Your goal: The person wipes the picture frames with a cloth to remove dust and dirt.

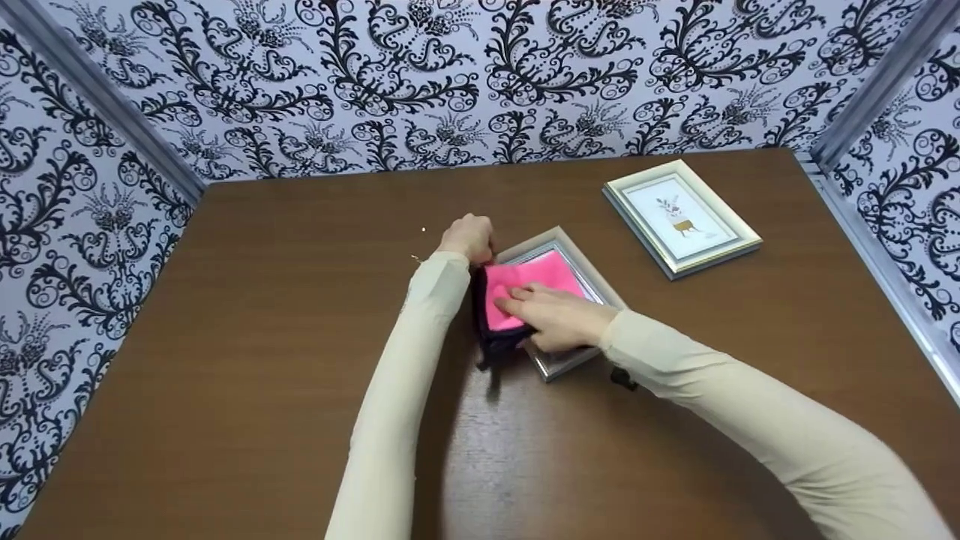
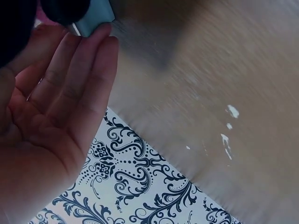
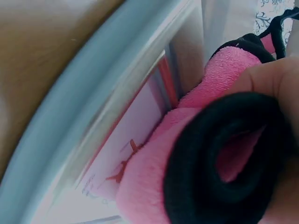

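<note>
A picture frame (image 1: 587, 264) with a light, silvery border lies at an angle on the table. My left hand (image 1: 469, 237) grips its far left corner, and the left wrist view shows curled fingers (image 2: 77, 79) at the frame's edge (image 2: 97, 17). Over the picture is a pink cloth (image 1: 551, 270) with dark edging. My right hand (image 1: 562, 319) holds it down against the picture. Close up in the right wrist view, the cloth (image 3: 154, 172) is bunched, its dark edge curled into a loop. It partly hides a picture with a reddish-brown print.
Another picture frame (image 1: 682, 217), cream-bordered with a plant-in-pot print, lies flat at the back right. The brown wooden table (image 1: 262, 337) meets patterned walls (image 1: 405, 82) at the back and sides. Small pale marks (image 2: 232, 111) show in the left wrist view.
</note>
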Motion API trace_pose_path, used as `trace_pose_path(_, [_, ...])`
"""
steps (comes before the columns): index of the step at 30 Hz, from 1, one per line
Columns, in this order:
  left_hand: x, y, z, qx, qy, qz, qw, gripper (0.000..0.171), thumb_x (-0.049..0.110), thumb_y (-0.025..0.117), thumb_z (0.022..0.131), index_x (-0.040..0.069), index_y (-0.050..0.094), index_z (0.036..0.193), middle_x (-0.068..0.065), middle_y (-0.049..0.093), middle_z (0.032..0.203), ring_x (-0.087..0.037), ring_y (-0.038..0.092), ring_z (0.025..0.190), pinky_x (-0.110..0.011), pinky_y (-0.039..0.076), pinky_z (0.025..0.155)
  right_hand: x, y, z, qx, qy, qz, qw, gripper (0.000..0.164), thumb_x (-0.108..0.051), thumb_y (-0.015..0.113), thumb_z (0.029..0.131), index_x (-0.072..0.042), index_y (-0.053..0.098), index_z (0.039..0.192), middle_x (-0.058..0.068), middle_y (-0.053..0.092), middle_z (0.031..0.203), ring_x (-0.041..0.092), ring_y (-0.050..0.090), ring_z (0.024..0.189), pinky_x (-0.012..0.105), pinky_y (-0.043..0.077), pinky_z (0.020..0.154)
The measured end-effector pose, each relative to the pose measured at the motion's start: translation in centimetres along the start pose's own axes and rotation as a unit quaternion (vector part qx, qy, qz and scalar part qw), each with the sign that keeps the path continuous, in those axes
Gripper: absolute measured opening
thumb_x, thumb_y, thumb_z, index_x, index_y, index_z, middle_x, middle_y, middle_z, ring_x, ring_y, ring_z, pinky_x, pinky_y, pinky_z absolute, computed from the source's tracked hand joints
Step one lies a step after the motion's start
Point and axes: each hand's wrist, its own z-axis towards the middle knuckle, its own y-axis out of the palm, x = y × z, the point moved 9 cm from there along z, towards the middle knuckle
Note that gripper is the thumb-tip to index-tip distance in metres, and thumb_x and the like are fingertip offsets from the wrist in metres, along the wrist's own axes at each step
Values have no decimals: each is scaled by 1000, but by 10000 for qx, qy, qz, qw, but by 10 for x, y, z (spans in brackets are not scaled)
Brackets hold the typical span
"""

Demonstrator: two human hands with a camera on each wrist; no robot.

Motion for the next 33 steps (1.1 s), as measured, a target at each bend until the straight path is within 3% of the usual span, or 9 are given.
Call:
trace_pose_path(3, [0, -1, -2, -7, -13, -52, 10000, 17, 15, 80, 75, 14, 79, 92, -12, 69, 110, -33, 64, 101, -46, 53, 83, -11, 2, -26, -273, -132, 24, 9995, 63, -3, 67, 81, -1, 47, 141, 20, 47, 141, 39, 44, 127, 47, 35, 107])
trace_pose_path(8, [-3, -2, -5, 37, -54, -68, 10000, 16, 15, 80, 75, 14, 79, 90, -11, 69, 108, -31, 64, 97, -48, 53, 80, -27, 0, -57, -611, -583, 49, 9964, 52, 7, 66, 77, -6, 62, 127, 7, 65, 120, 23, 61, 101, 37, 50, 88])
trace_pose_path(12, [3, -1, -11, 246, -11, 226, 9994, 8, 15, 74, 81, 12, 77, 88, -11, 69, 103, -31, 65, 92, -49, 54, 76, -21, -10, -63, -665, -787, 419, 9938, 48, 13, 60, 79, -8, 67, 121, 3, 67, 116, 20, 61, 107, 38, 49, 93])
trace_pose_path(15, [16, -1, -25, 650, 122, 619, 9959, 11, 15, 67, 86, 8, 75, 88, -13, 69, 98, -34, 66, 88, -50, 55, 71, -4, -25, -69, -431, -738, 784, 9932, 52, 17, 57, 76, -9, 67, 120, 3, 66, 118, 23, 60, 110, 42, 48, 95])
trace_pose_path(20, [53, 3, -71, 1492, 750, 1376, 9763, 10, 5, 64, 83, 7, 73, 85, -10, 68, 85, -29, 66, 76, -44, 56, 57, 29, -69, -87, 369, -639, 1448, 9867, 56, 17, 60, 73, -10, 66, 121, 5, 66, 116, 23, 63, 102, 41, 50, 89])
trace_pose_path(22, [70, 18, -89, 1722, 1204, 1528, 9656, 10, 4, 63, 80, 10, 70, 77, -5, 65, 74, -23, 64, 66, -39, 54, 49, 41, -89, -94, 765, -533, 1651, 9819, 51, 15, 60, 74, -8, 67, 119, 4, 68, 110, 20, 64, 93, 38, 52, 83])
trace_pose_path(27, [121, 47, -141, 1704, 2198, 1822, 9431, 16, 27, 69, 84, 17, 67, 72, 1, 60, 66, -15, 57, 55, -31, 47, 41, 69, -127, -106, 1709, 309, 1407, 9747, 28, 11, 57, 77, -5, 69, 97, 0, 64, 76, 17, 56, 68, 32, 45, 63])
trace_pose_path(29, [140, 51, -158, 1623, 2362, 2156, 9335, 16, 32, 72, 82, 17, 70, 80, 1, 61, 71, -13, 57, 60, -27, 47, 44, 79, -133, -106, 1911, 681, 1256, 9711, 18, 7, 57, 78, -6, 65, 86, -1, 55, 66, 17, 50, 63, 30, 41, 58])
trace_pose_path(33, [152, 66, -169, 1547, 2400, 2764, 9176, 21, 24, 77, 76, 18, 70, 94, 1, 62, 82, -14, 58, 70, -24, 48, 50, 95, -135, -107, 2232, 1203, 1240, 9594, 9, 3, 57, 80, -5, 58, 78, 1, 50, 63, 19, 48, 62, 31, 38, 57])
